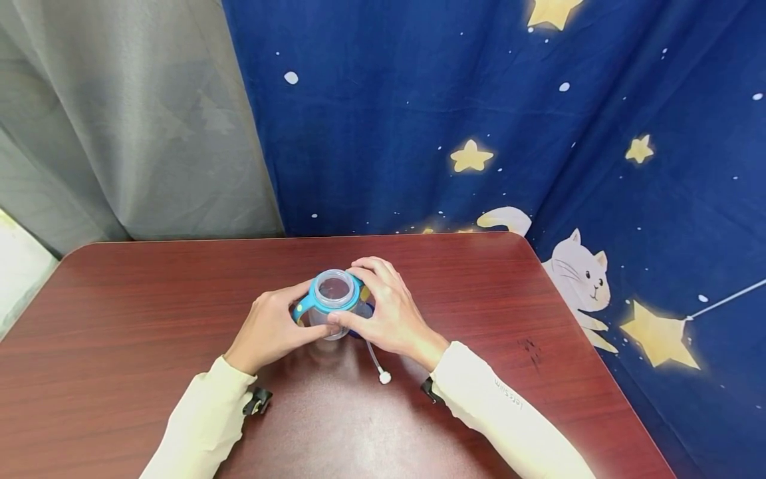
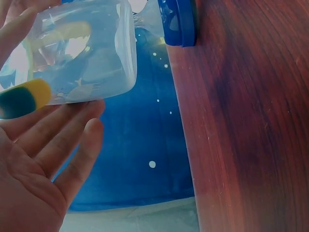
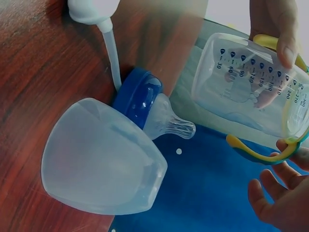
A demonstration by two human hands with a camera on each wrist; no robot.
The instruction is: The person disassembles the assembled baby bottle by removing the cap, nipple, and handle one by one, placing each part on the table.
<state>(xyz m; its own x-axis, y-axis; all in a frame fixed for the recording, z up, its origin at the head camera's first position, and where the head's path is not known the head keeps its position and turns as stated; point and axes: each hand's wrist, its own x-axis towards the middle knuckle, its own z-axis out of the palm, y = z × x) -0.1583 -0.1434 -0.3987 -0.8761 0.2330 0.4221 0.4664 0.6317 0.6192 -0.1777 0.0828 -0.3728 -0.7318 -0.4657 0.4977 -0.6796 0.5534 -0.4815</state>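
Holding a clear two-handled bottle (image 3: 241, 92), left hand (image 1: 269, 326) gripping one side, right hand (image 1: 390, 314) gripping the other, bottle between them, translucent cover (image 3: 101, 159), blue-collared nipple (image 3: 137, 96) and white-ended straw (image 1: 376, 359) near right hand, on reddish-brown surface (image 1: 149, 319).

Left grip (image 1: 272, 327) holding, right grip (image 1: 389, 309) holding, thumbs (image 1: 352, 320) close

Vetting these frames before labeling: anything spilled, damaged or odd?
One thing: dark, scuff-like marks on the tabletop near the right sleeve, interrupting the reddish wood grain; stain or damage, can't tell. No spill shows around the bottle.
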